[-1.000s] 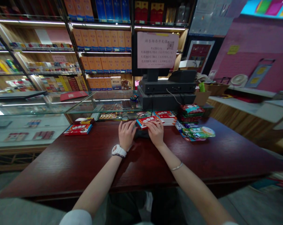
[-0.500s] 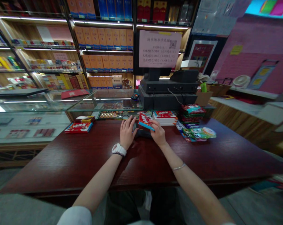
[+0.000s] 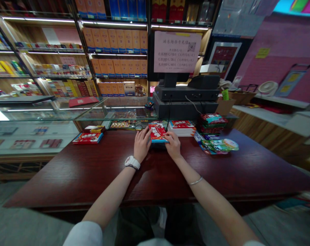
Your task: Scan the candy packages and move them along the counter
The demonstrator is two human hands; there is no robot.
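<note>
A flat red snack box (image 3: 157, 132) with white lettering and a blue lower edge is held between my two hands at the back of the dark wooden desk (image 3: 155, 184). My left hand (image 3: 141, 145), with a white watch at its wrist, has its fingers closed on the box's left edge. On the opposite side, my right hand (image 3: 173, 145) pinches the lower right edge between thumb and fingers. Under the box is a dark object (image 3: 158, 146), mostly hidden. Just right of it lies a stack of similar red-topped boxes (image 3: 181, 128).
More red snack boxes (image 3: 88, 137) lie at the desk's left. Colourful packets (image 3: 216, 146) and a pile of red packets (image 3: 212, 123) are on the right. Behind stand a glass counter (image 3: 116, 112), a monitor with a paper sign (image 3: 177, 51), and a dark cash drawer (image 3: 185, 107).
The red snack box has turned from a slant to nearly straight and moved slightly left. My left hand, open beside it before, has closed on its left edge.
</note>
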